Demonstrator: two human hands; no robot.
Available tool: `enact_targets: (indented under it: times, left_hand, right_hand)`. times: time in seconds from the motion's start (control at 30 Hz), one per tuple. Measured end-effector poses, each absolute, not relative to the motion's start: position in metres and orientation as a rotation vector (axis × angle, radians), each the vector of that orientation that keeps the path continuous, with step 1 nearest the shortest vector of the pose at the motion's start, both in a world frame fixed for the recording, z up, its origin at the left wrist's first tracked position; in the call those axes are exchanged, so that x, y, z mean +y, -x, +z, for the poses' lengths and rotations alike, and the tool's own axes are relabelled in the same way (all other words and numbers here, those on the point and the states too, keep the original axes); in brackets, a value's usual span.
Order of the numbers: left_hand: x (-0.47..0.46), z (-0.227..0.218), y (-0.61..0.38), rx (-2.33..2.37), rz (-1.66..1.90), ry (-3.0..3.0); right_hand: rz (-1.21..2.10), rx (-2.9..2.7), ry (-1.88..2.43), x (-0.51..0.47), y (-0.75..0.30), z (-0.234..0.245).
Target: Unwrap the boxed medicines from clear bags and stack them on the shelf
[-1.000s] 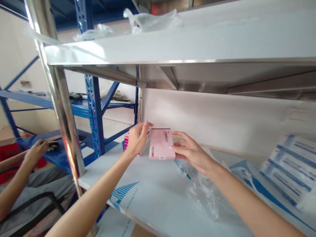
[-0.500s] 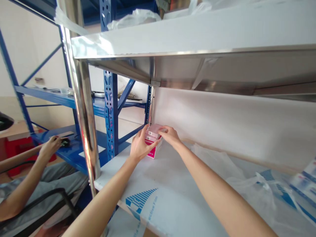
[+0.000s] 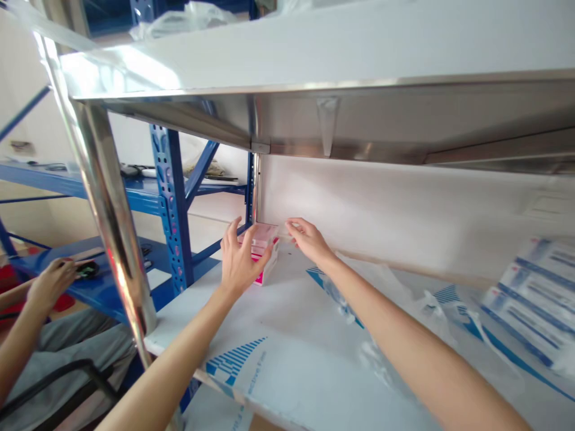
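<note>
a short stack of pale pink and magenta cardboard boxes with white sides (image 3: 269, 263) stands on the far left corner area of a flat shelf board wrapped in pale film with blue print (image 3: 287, 335), close to the back wall and below a broad steel upper shelf (image 3: 314, 72). the left hand (image 3: 241, 257) is spread at the near left side of the stack, fingers raised and parted, the thumb lying across part of the boxes in this view; it grasps nothing that shows, and whether any fingertip touches the cardboard i cannot tell. the right hand (image 3: 309, 239) is just right of the stack and apart from it, fingers loosely bent toward the thumb, with no object seen between them. the step in hand looks like setting the boxes squarely one upon another; the pile appears to stand unaided. a next move near it would call for lifting the left fingers clear without nudging the top box. crumpled clear plastic (image 3: 381, 365) lies under the right forearm, and white boxes with blue bands (image 3: 534, 293) lie farther right. beyond the shiny round steel post (image 3: 108, 227), another person's hand (image 3: 54, 278) is at a small black object (image 3: 87, 269).
</note>
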State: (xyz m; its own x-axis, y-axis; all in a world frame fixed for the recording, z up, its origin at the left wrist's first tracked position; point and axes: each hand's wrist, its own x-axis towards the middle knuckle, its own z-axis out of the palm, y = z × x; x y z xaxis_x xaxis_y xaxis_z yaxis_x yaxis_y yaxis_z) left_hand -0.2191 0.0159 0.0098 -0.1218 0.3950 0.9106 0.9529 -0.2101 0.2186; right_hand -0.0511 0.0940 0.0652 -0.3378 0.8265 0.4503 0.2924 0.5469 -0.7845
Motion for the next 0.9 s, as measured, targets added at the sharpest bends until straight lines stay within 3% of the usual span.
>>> enact_targets:
  times: [0.2,0.33,0.43,0.6,0.73,0.8,0.9]
  left_hand:
    - [-0.01,0.049,0.121,-1.174,-1.283,2.377]
    - [-0.027,0.063,0.05,-1.141,-1.247,2.833]
    - [-0.029,0.062,0.012,-1.172,-1.199,2.992]
    - [-0.019,0.062,-0.016,-1.234,-1.024,3.133]
    - [-0.001,0.076,-0.014,-1.029,-0.906,3.82]
    - [0.014,0.083,-0.013,-1.052,-1.349,3.769]
    - [0.038,0.087,-0.012,-1.182,-2.252,3.015]
  right_hand:
    - [0.57,-1.977,0.863,0.038,-0.097,0.112]
    - [0.173,-2.106,1.317,0.01,-0.201,0.108]
    - [0.143,-2.314,1.623,-0.001,-0.254,0.088]
    - [0.404,-2.37,1.573,-0.009,-0.283,0.07]
    - [1.175,-2.441,1.425,-0.01,-0.29,0.087]
    - [1.361,-2.346,1.274,-0.006,-0.29,0.098]
    - [1.078,-1.959,1.101,0.0,-0.286,0.106]
